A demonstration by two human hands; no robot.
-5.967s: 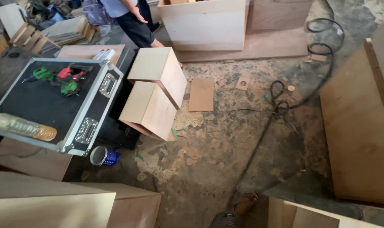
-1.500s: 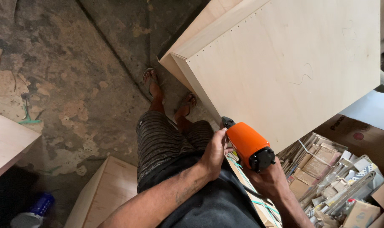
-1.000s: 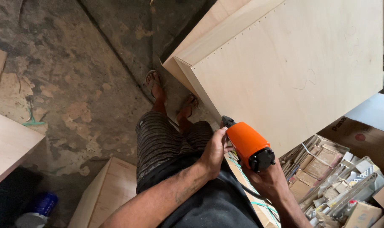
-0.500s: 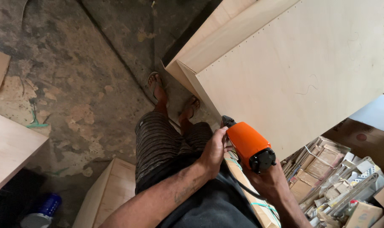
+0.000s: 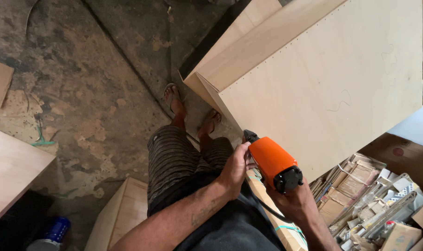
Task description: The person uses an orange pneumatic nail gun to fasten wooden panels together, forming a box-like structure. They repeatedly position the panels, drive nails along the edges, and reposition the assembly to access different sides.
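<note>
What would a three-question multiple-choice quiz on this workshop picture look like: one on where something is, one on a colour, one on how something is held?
1. Where does the open box of small packets sit?
A. lower right, below the plywood panel
B. on the floor by the feet
C. on the bench at far left

2. What colour is the power tool's body?
A. green
B. orange
C. yellow

3. How is the tool held?
A. lying loose on the floor
B. one hand only
C. both hands on it

Answers:
1 A, the box lies under the edge of the plywood panel.
2 B, the casing is bright orange with a black end.
3 C, the left hand touches its side and the right hand holds it from below.
</note>
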